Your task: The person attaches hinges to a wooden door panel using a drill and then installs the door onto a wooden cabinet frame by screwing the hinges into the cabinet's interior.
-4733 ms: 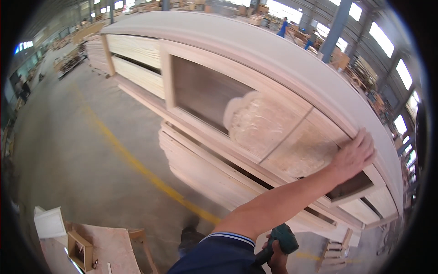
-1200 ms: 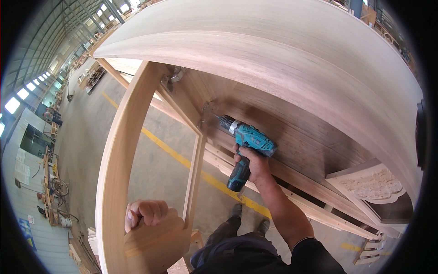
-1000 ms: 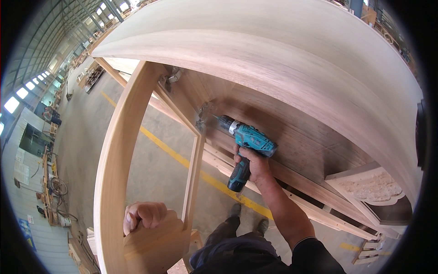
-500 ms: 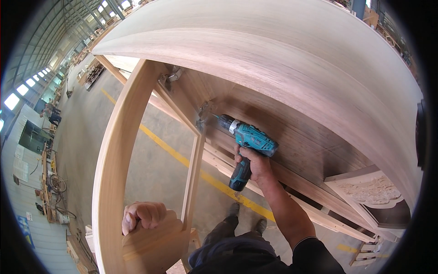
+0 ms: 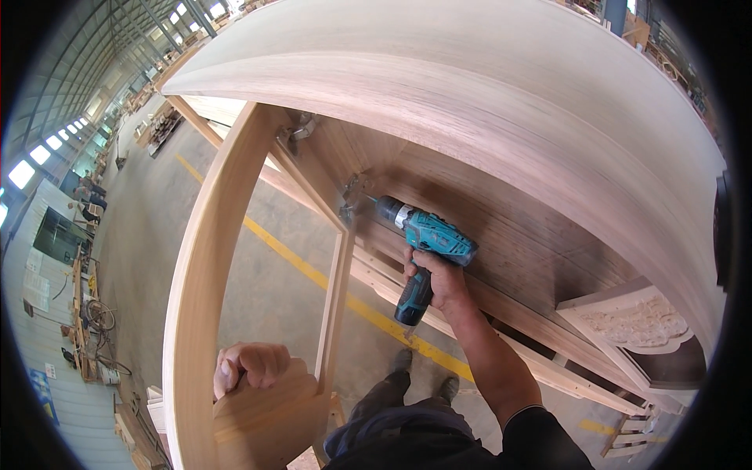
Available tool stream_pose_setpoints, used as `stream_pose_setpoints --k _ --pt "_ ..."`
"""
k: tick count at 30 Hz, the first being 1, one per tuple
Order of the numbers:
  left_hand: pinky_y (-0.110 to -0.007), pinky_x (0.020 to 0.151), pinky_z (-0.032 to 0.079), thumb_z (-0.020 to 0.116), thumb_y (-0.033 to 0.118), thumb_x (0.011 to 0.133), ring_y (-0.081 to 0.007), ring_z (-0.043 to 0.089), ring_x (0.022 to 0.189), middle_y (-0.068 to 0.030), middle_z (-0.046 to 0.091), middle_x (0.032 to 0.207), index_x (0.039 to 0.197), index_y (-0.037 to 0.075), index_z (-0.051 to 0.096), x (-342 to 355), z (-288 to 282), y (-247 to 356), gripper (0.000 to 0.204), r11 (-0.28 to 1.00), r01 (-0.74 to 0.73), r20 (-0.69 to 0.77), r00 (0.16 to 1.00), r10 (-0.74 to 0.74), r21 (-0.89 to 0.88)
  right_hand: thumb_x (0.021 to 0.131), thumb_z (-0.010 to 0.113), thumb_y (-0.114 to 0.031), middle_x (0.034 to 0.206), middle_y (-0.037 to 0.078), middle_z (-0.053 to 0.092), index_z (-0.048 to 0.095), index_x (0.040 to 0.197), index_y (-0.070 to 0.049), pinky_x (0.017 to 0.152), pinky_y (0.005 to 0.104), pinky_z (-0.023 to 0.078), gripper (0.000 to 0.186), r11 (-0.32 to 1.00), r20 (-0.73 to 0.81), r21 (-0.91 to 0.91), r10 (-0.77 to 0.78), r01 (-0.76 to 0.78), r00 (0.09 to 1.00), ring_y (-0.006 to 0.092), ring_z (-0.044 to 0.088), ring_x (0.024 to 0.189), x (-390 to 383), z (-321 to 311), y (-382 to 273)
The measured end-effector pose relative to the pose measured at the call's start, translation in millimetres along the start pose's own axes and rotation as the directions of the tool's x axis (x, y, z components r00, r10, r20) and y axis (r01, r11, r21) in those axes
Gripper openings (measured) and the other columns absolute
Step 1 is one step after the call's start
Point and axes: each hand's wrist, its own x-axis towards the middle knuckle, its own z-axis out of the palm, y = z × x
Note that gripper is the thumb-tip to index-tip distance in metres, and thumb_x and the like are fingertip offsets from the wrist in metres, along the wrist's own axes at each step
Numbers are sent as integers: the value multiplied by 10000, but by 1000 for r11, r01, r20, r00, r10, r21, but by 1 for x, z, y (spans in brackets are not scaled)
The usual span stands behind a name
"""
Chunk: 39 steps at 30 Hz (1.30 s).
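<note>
In my right hand [image 5: 437,276] is a teal and black cordless drill [image 5: 439,237], its handle wrapped by my fingers. The drill's bit points left at a metal hinge [image 5: 350,200] inside a pale wooden cabinet [image 5: 501,227]; whether the tip touches a screw cannot be made out. A second hinge [image 5: 301,128] sits higher, where the open door frame [image 5: 205,235] joins the cabinet. My left hand [image 5: 254,366] is closed over the top edge of the door's lower wooden panel [image 5: 274,415], with its fingers curled and the thumb partly hidden.
The cabinet's broad curved top [image 5: 439,59] overhangs the work from above. A carved panel [image 5: 630,321] stands at the right. Below lies a concrete floor with a yellow line [image 5: 286,258]. A bicycle [image 5: 100,315] and boards line the left wall; people sit farther back.
The door frame and my left hand on it have shifted very slightly to the right. My right hand and the drill stay almost where they were, at the same hinge.
</note>
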Motion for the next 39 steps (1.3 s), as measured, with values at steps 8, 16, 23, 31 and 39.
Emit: stream_pose_setpoints --k 8,16,23,31,39 --pt "-346 705 426 508 529 989 -203 554 702 -46 580 756 716 84 559 4 23 2 525 999 50 -172 984 -50 -3 882 632 -68 1025 63 647 586 1155 -43 701 325 538 278 1000 -2 16 -10 10 1000 146 607 747 -9 0 -5" --pt "-338 599 405 211 362 1102 -183 442 560 -39 494 623 742 85 496 32 76 -15 536 975 -142 -441 874 204 168 871 591 -2 1070 130 647 574 1187 4 698 358 549 317 999 -93 -44 -2 -2 996 209 626 720 -104 -22 -5" --pt "-328 581 419 295 411 1101 -193 433 584 -67 485 669 759 73 470 78 84 -76 512 960 -213 -275 926 258 183 843 648 9 1021 78 689 659 1110 -21 718 327 542 269 964 -159 -249 -138 96 978 174 651 761 -232 -72 -23" --pt "-334 1116 343 376 402 1095 -188 454 1299 -123 478 1421 1410 -60 419 194 155 -139 561 977 -35 -812 550 195 210 857 636 -66 958 71 677 668 1079 -18 736 310 519 229 905 -370 -404 -293 131 882 162 636 756 -403 -137 -33" --pt "-346 1033 375 338 405 1084 -243 505 1141 -175 561 1246 1300 -106 490 233 164 -135 574 867 147 -614 761 209 477 795 594 -25 969 102 659 638 1065 0 694 325 541 275 898 -508 -411 -371 160 777 184 644 732 -469 -132 -30"
